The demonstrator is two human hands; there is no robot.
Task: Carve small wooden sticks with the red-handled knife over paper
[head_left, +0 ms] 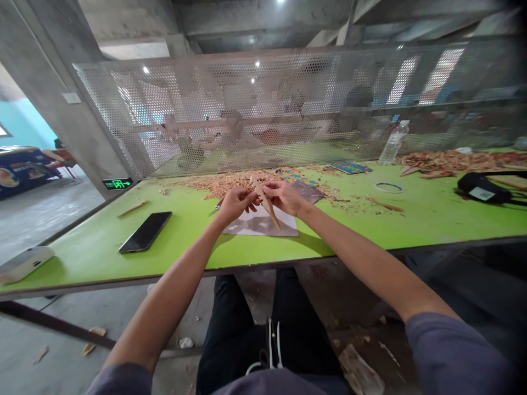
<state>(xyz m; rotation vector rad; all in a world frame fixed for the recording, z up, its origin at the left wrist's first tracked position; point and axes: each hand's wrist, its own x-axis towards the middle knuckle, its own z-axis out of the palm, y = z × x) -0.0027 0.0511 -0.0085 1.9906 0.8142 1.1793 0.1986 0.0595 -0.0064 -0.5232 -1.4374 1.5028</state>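
Observation:
Between my two hands, a pale carved wooden piece (pixel 269 209) with a long pointed end slants down toward me. My left hand (pixel 237 204) has its fingers closed at the left side of the piece. The thumb and fingers of my right hand (pixel 287 197) pinch it from the right, near its upper part. Below it lies a white sheet of paper (pixel 284 224) with shadows on it. A small tool with a red handle (pixel 219 203) shows just beside my left hand, partly hidden by it.
Wood shavings (pixel 206 184) spread over the green table (pixel 193 241). A black phone (pixel 145 232) lies left, near a white device (pixel 27 264). To the right are a plastic bottle (pixel 394 144), a wood stick (pixel 385 204) and a black strapped item (pixel 483 188). A perforated metal screen (pixel 263 109) stands behind.

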